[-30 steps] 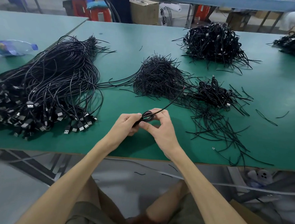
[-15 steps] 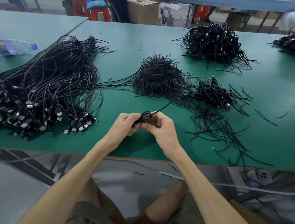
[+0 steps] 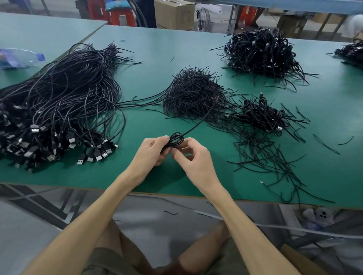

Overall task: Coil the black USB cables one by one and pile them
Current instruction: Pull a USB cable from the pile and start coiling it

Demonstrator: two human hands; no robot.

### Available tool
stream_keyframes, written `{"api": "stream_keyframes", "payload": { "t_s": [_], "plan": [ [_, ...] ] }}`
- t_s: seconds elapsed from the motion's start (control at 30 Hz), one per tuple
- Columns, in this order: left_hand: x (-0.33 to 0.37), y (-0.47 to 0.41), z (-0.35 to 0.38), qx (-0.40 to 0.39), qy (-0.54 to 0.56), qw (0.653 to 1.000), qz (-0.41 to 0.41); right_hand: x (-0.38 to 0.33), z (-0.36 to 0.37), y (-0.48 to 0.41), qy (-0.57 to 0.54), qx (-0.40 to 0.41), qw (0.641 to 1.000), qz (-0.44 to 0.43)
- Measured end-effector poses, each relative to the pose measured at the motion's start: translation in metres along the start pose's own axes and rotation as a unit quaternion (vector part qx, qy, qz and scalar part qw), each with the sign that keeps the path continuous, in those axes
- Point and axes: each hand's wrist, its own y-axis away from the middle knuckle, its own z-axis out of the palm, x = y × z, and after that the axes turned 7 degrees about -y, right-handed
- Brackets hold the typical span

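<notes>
Both hands, left hand (image 3: 151, 150) and right hand (image 3: 193, 159), pinch a small coiled cable (image 3: 175, 139) between them, its loose tail running straight up and right, away from the fingers.

Bare left forearm (image 3: 96, 213) comes in from 7 o'clock, right forearm (image 3: 245, 224) from 5 o'clock, converging at centre. The left hand (image 3: 151, 150) has its fingers curled, thumb and forefinger pinching the cable coil (image 3: 176, 139). The right hand (image 3: 193, 157), at its 3 o'clock, pinches the same coil, with the other fingers loosely curled.
</notes>
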Motion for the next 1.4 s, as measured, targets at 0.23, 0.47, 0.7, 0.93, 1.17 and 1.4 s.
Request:
{"api": "stream_keyframes", "payload": {
  "t_s": [0.23,0.47,0.7,0.93,1.17,1.4],
  "plan": [
    [0.002,0.003,0.004,0.018,-0.04,0.999,0.026,-0.002,0.0,0.001,0.004,0.024,1.0,0.001],
    [0.006,0.007,0.007,0.032,-0.108,0.992,0.057,-0.002,0.002,0.002,0.019,0.038,0.999,0.011],
    [0.002,0.005,0.008,0.052,-0.159,0.984,0.067,-0.001,0.002,0.004,0.03,0.067,0.997,0.006],
    [0.007,0.007,0.005,0.054,-0.08,0.994,0.059,0.0,-0.001,0.002,0.024,0.09,0.996,0.004],
    [0.013,0.017,-0.018,-0.086,-0.114,0.984,0.103,-0.001,-0.004,0.003,-0.043,0.067,0.997,0.013],
    [0.039,0.017,-0.031,-0.102,-0.445,0.874,0.165,0.001,-0.005,0.002,-0.052,0.013,0.998,0.029]
  ]
}}
